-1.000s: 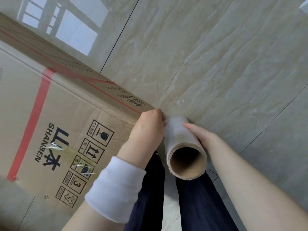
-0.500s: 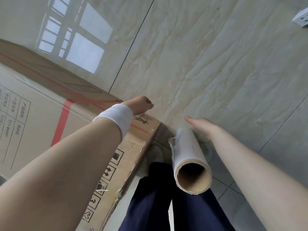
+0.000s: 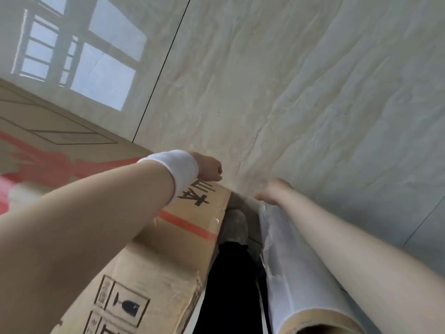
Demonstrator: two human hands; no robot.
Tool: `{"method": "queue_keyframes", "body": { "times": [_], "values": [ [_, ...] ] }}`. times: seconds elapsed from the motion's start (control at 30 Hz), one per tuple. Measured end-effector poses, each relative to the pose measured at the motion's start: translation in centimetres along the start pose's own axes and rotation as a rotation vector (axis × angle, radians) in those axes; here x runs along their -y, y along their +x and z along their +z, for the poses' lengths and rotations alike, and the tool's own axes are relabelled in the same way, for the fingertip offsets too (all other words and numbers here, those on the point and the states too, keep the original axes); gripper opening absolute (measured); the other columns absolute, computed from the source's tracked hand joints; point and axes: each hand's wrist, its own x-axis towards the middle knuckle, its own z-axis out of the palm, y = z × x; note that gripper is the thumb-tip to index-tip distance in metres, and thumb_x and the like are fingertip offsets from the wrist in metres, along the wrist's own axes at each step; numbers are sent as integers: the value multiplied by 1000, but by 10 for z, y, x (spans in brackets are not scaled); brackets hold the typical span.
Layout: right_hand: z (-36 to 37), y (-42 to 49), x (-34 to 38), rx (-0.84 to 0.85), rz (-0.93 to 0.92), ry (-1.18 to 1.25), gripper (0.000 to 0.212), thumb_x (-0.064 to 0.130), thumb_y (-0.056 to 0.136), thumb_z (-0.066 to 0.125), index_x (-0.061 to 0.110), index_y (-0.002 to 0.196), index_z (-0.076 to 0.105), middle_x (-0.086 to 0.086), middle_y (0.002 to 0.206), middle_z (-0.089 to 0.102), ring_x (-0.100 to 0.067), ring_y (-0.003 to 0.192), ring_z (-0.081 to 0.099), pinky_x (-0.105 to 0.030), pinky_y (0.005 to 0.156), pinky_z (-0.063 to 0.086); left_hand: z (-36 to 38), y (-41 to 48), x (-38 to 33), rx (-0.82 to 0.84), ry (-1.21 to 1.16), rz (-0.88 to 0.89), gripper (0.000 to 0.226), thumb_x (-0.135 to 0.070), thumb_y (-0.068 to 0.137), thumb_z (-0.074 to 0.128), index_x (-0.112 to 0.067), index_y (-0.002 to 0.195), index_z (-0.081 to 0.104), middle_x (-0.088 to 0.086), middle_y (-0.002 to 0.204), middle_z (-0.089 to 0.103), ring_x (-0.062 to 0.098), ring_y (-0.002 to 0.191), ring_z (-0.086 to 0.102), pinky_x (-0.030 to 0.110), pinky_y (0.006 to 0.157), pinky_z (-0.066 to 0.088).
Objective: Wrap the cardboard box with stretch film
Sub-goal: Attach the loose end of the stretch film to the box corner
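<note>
The cardboard box (image 3: 183, 251), brown with red tape and black handling symbols, fills the lower left. My left hand (image 3: 208, 168), with a white wristband, reaches over the box's far corner. Its fingers bend down past the edge and are hidden. The stretch film roll (image 3: 284, 261) lies to the right of the box, apart from it, and its cardboard core end is at the bottom edge. My right hand (image 3: 274, 191), blurred, grips the roll's far end, with the forearm running alongside the roll. A little clear film clings to the box's near edge.
Glossy beige floor tiles (image 3: 301, 92) stretch ahead and right, with a window reflection (image 3: 84, 51) at upper left. My dark trouser leg (image 3: 231, 285) and grey shoe (image 3: 234, 225) stand in the narrow gap between box and roll.
My left hand left the roll's end and reached over the box's far corner. The view closed in on the box and roll. My right hand stayed on the roll's far end.
</note>
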Motion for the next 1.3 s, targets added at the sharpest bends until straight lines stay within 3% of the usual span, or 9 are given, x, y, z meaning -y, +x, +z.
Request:
{"method": "queue_keyframes", "body": {
  "times": [0.1,0.2,0.33,0.43,0.57,0.67,0.77,0.97,1.3],
  "values": [
    [2,14,0,-28,81,-46,33,16,87,51,3,115,63,-16,124,61,-29,114,59,-29,86,47,15,22,8,16,-2,19,43,-33,99,38,-20,141,39,0,144,43,21,130,43,36,108,32],
    [3,22,-4,-83,105,65,31,17,86,50,1,108,65,-17,119,63,-31,110,61,-26,77,43,19,33,10,42,-31,41,44,-36,99,39,-20,140,40,0,143,44,21,129,43,37,110,32],
    [7,16,-11,-161,134,192,39,29,94,46,0,118,59,-19,126,59,-32,117,56,-29,90,44,12,32,-3,56,-82,91,47,-40,99,35,-15,139,42,2,141,46,21,128,44,38,110,31],
    [3,9,-21,-114,139,360,52,40,96,43,-3,120,59,-23,125,59,-33,117,55,-29,86,43,9,24,-17,94,-84,123,53,-45,99,31,-12,139,42,4,144,42,22,130,42,39,109,30],
    [-5,-20,-59,-154,171,607,67,48,95,41,-5,137,41,-21,143,42,-33,133,40,-36,107,33,14,12,-24,132,-62,118,54,-47,99,30,-12,139,41,4,145,41,23,129,42,38,106,33],
    [11,-47,-85,41,258,845,80,56,87,52,20,151,18,-4,154,29,-26,137,34,-39,110,32,18,9,-27,145,-68,89,60,-52,97,28,-12,142,37,5,149,36,24,135,36,42,111,27],
    [24,-59,-85,209,288,1004,83,48,88,56,22,152,9,-1,154,28,-21,133,40,-31,102,35,17,4,-32,143,-58,95,63,-54,97,26,-12,143,36,4,151,33,24,137,33,42,112,25],
    [24,-57,-66,207,215,1048,76,33,93,54,20,152,7,0,155,23,-19,134,37,-22,90,32,8,-2,-16,81,1,35,51,-40,101,28,-7,135,45,6,140,47,24,124,47,38,104,33],
    [22,-27,-29,273,248,1043,82,49,84,61,26,150,19,2,148,38,-20,125,48,-30,93,41,13,3,17,138,196,-28,45,-30,102,31,-10,142,36,6,146,40,24,132,39,35,107,29]
  ]
}}
